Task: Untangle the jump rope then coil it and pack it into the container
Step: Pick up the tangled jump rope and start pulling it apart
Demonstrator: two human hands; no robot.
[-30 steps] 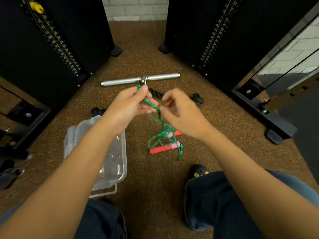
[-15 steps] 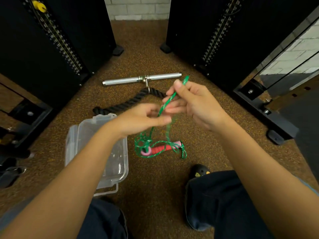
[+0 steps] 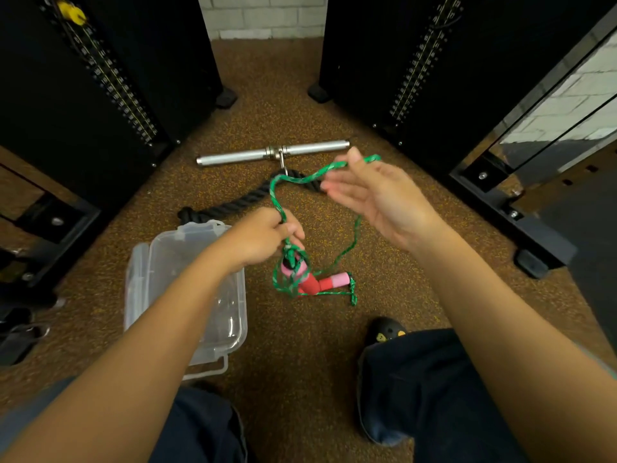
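Speckled brown rubber gym floor [image 3: 300, 345], black weight-stack machines [image 3: 133, 78] on both sides. The jump rope [image 3: 277, 195] is thin green braided cord with chunky pink-and-red foam handles [image 3: 334, 282], which sit low by the floor in a messy knot of loops, just right of the clear, glossy plastic container [image 3: 135, 272]. Left hand [image 3: 263, 235] grips the cord right above that knot. Right hand [image 3: 384, 198] is spread, fingers relaxed, cord just draped over the top finger. Half a second ago the hands were nearly touching and the right one pinched the cord; now they're apart, with a big arch between. Chrome bar [image 3: 240, 157] and thick black twisted rope [image 3: 233, 205] lie behind.
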